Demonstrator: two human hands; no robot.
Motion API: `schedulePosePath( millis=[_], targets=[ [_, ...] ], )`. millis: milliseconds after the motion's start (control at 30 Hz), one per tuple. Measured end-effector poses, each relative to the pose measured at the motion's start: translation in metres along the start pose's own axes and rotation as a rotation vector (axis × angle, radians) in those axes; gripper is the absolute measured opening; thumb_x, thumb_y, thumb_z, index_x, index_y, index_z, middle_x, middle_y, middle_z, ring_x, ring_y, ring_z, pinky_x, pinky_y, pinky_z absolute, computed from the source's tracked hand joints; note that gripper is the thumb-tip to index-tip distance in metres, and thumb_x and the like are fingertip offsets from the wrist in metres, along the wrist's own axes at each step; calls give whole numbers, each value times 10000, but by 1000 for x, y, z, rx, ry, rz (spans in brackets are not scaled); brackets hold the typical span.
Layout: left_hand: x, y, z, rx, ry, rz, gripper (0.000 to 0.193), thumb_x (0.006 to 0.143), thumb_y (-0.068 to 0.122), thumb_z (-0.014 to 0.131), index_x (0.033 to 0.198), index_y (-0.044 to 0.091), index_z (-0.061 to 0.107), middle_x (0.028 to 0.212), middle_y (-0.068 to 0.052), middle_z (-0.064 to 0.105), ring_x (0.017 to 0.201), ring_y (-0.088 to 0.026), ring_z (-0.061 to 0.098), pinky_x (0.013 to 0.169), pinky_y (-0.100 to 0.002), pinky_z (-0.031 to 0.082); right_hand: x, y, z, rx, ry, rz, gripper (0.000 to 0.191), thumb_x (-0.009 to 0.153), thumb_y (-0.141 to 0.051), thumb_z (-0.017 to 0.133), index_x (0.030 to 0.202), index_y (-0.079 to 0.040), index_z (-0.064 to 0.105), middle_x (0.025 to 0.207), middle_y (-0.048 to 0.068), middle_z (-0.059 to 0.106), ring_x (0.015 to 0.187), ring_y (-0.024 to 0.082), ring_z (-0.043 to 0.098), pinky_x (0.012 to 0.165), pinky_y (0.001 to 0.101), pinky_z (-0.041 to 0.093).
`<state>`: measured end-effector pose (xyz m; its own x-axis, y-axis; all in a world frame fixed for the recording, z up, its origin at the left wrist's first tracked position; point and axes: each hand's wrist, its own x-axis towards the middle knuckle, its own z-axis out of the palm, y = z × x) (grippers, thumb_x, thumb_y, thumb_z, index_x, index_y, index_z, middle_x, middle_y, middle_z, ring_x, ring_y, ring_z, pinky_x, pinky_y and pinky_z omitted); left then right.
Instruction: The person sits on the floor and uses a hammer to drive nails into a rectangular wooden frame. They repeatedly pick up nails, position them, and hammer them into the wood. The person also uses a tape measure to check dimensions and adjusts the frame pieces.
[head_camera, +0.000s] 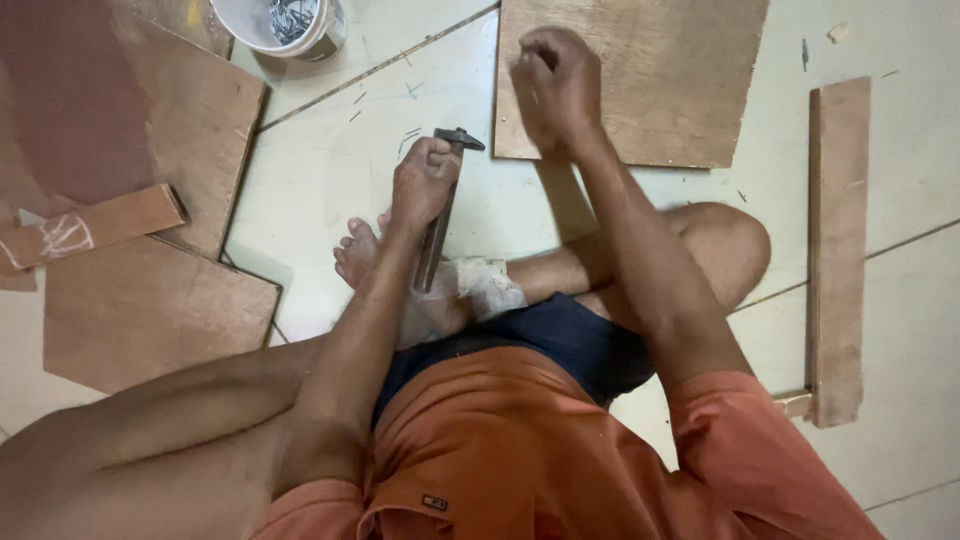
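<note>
Left hand (424, 180): fist clamped round the handle of a hammer (440, 205), head pointing away from the body, above the tiled floor (330, 170). Right hand (556, 85): fingers curled together, resting on the near edge of a plywood sheet (650, 60); whether it pinches anything cannot be told. White tub of nails (285, 22): far left. Wood strip (838, 250): right.
</note>
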<state>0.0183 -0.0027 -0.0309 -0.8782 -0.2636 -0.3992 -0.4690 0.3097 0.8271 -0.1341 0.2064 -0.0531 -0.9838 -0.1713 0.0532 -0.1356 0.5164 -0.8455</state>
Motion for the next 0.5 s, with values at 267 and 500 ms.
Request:
schedulePosePath(
  millis=[267, 500],
  targets=[
    [69, 18, 22, -66, 48, 270, 314, 934, 168, 742, 1203, 17, 683, 1122, -147, 764, 1033, -218, 754, 910, -338, 598, 33, -13, 8, -138, 36, -300, 65, 838, -99, 866, 891, -124, 837, 1051, 107, 688, 1088, 322, 536, 962, 479, 416],
    [117, 59, 68, -253, -65, 212, 589, 883, -46, 703, 1432, -9, 494, 1307, -185, 688, 1178, -224, 703, 965, -302, 590, 41, 12, 9, -52, -34, -183, 87, 847, -93, 872, 903, -120, 811, 1003, 57, 704, 1064, 259, 590, 972, 439, 457]
  ],
)
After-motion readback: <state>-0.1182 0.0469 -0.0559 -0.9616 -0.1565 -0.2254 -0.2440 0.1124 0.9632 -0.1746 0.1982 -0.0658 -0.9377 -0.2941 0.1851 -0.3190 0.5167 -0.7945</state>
